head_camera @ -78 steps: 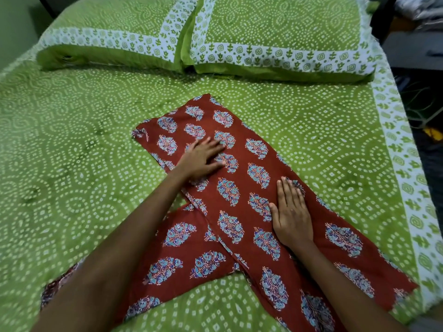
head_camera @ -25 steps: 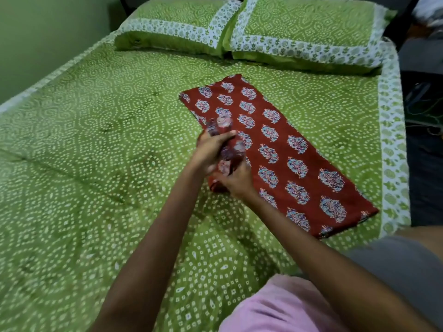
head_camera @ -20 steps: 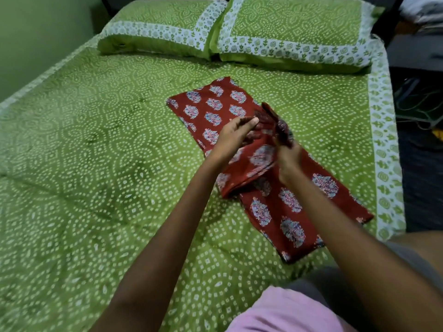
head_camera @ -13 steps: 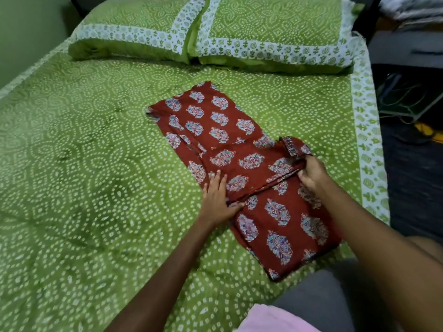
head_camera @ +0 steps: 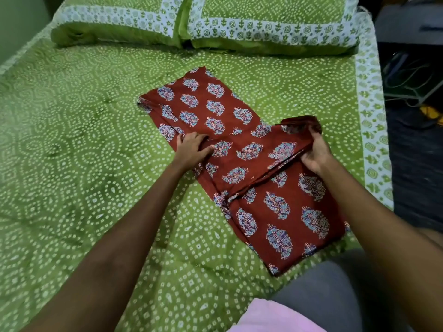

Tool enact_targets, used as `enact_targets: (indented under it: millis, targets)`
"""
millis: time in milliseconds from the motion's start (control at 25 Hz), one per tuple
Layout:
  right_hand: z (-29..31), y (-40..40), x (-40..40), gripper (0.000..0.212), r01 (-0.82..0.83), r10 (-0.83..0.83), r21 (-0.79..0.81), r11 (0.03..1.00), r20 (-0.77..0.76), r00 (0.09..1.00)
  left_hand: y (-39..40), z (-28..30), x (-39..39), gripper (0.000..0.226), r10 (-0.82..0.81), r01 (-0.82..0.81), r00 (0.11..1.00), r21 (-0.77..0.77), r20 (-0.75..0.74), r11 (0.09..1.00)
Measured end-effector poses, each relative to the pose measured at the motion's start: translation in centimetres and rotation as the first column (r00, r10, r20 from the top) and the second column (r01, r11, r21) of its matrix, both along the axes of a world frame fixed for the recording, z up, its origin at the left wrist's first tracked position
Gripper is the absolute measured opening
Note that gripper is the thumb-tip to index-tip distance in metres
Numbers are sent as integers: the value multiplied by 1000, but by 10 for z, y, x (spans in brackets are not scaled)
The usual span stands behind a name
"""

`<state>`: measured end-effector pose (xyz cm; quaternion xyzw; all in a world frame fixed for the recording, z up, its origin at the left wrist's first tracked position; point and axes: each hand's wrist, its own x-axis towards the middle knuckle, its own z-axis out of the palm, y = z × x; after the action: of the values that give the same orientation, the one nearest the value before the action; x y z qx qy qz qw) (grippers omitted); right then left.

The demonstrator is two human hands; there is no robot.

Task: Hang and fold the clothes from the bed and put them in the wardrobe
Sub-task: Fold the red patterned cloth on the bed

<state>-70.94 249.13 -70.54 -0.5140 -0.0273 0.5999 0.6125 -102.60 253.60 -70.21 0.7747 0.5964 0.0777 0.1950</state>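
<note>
Folded across itself since a second ago, the garment [head_camera: 239,152] lies on the bed [head_camera: 72,188], our left hand [head_camera: 191,149] pressing flat, right hand [head_camera: 316,152] fingers pinching its flap, so folding is underway.

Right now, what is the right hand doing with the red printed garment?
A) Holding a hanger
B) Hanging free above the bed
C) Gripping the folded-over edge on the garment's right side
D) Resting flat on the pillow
C: the right hand has its fingers curled round the folded edge of the red garment, while the left hand rests on its left side.
</note>
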Motion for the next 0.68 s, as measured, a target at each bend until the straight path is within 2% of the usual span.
enact_targets:
  millis: [80,120,160,200,240,280,320,360,400,440,480,560,680]
  targets:
    - [0,4,3,33,116,-117,-46,992,-23,993,2,2,-3,53,19,-18,1000,39,-19,999]
    - [3,3,3,27,166,-157,-91,982,93,983,3,0,-5,47,20,-18,999,45,-42,999]
    - [10,-1,0,22,204,-146,-163,965,308,940,4,0,-6,44,22,-20,998,37,-59,999]
    - [19,-8,-8,24,282,-122,-212,936,555,823,6,-2,-8,43,24,-23,998,15,-53,1000]
    - [24,-16,-21,31,320,-81,-200,926,723,686,7,-4,-10,40,26,-26,1000,-25,5,999]
    - [29,-32,-42,35,264,-47,-157,952,776,629,7,-4,-12,35,37,-24,991,-97,127,995]
    - [28,-51,-67,32,120,33,-159,980,724,689,6,-4,-14,31,59,-6,955,-182,291,983]
    - [25,-74,-94,27,-113,222,-220,969,578,785,6,-3,-17,26,89,22,900,-249,426,968]
    - [22,-96,-118,27,-325,429,-294,899,431,794,6,-4,-19,20,111,38,864,-284,492,958]
    - [13,-111,-137,29,-431,547,-352,831,371,751,5,-2,-21,16,115,44,856,-293,504,955]
    - [3,-118,-151,29,-439,572,-378,815,404,714,6,-2,-23,15,117,40,862,-296,493,954]
    - [-7,-119,-168,32,-372,494,-327,869,527,692,5,-1,-28,16,134,14,862,-288,489,958]
    - [-6,-124,-183,25,-439,507,-256,861,494,706,3,-12,-47,16,140,-30,848,-217,510,976]
